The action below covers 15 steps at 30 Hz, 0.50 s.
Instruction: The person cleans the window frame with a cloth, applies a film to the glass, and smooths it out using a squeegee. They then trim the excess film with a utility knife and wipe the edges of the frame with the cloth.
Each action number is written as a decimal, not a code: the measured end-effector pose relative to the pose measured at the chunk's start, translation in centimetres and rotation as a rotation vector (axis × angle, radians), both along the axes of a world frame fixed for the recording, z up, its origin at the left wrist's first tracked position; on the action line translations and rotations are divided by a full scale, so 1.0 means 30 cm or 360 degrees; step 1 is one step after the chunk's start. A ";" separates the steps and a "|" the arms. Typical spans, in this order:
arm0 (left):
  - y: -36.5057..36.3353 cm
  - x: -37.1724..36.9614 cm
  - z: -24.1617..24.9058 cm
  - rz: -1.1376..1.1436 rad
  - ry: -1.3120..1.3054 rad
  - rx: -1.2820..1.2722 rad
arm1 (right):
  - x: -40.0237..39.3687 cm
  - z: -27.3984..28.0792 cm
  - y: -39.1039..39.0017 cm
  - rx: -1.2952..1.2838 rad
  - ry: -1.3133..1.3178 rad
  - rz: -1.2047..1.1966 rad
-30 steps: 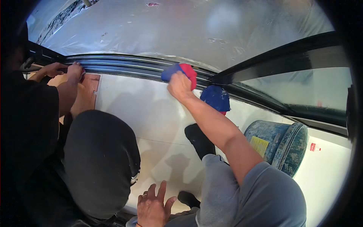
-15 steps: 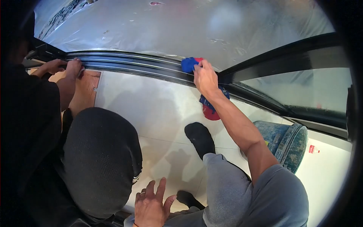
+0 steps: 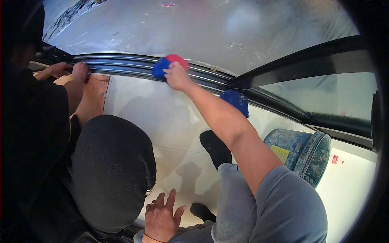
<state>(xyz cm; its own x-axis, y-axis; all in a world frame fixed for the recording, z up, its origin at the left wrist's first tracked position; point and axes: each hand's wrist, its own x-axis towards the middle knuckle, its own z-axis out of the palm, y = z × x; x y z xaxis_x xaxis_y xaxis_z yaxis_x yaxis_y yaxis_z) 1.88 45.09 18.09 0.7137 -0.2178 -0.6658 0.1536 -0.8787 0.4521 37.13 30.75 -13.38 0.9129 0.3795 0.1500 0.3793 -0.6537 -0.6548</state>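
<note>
My right hand (image 3: 177,76) grips a blue and red cloth (image 3: 162,67) and presses it on the dark metal sliding-door track (image 3: 125,66). Some of the cloth spreads past the fingertips. Down near my lap, my left hand (image 3: 161,218) is held with fingers spread and nothing in it; a ring shows on one finger. A second blue cloth (image 3: 236,101) lies on the floor against the track, partly covered by my right forearm.
A co-worker in black (image 3: 34,121) crouches at left, both hands by a wooden board (image 3: 99,91) at the track's end. A dirty bucket (image 3: 285,141) lies tipped on the white tiles at right. A glass door panel (image 3: 316,95) stands beyond it. Plastic sheeting (image 3: 194,24) covers the ground outside.
My right hand has slid left along the track with the cloth. My forearm now hides the red part of the second cloth. My left hand has barely moved.
</note>
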 end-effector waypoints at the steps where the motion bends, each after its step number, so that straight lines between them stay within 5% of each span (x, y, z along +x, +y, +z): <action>1: 0.002 0.005 0.000 0.0004 -0.0010 -0.0003 | 0.021 0.102 0.054 0.0165 0.0361 -0.0149; 5: 0.007 0.002 0.005 0.0076 -0.0047 -0.0017 | 0.083 0.184 0.029 0.0343 0.0597 -0.0303; 8: 0.015 -0.024 0.017 0.0122 0.0022 0.0022 | 0.007 0.270 -0.168 0.0110 -0.0116 -0.0227; 10: 0.024 -0.043 0.019 0.0128 0.0056 0.0003 | -0.106 0.295 -0.305 -0.0136 -0.0125 -0.0168; 12: 0.009 -0.015 0.059 0.0276 0.0341 0.0028 | -0.201 0.156 -0.433 -0.0617 0.0067 0.0055; 15: 0.012 -0.033 0.016 0.0270 0.0343 0.0020 | -0.293 0.114 -0.430 -0.0367 0.0012 -0.0118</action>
